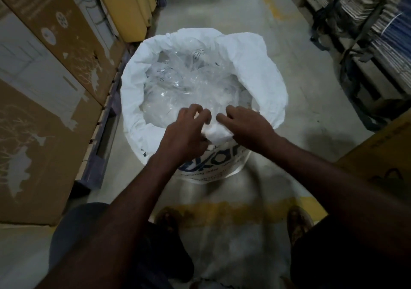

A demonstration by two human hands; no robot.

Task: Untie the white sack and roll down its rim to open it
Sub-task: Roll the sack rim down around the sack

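A white woven sack (262, 70) with blue print stands upright on the floor in front of me. Its mouth is wide, and the rim is folded outward all the way round. Clear plastic packets (189, 81) fill the inside. My left hand (186, 130) and my right hand (246, 126) sit side by side on the near part of the rim, fingers curled over the folded white fabric. No tie or string shows.
Large cardboard boxes (44, 88) on a pallet stand close on the left. Yellow boxes (131, 4) lie behind them. Shelving with stacked goods (378, 33) runs along the right, and a brown box (382, 155) sits at near right. My feet are below the sack.
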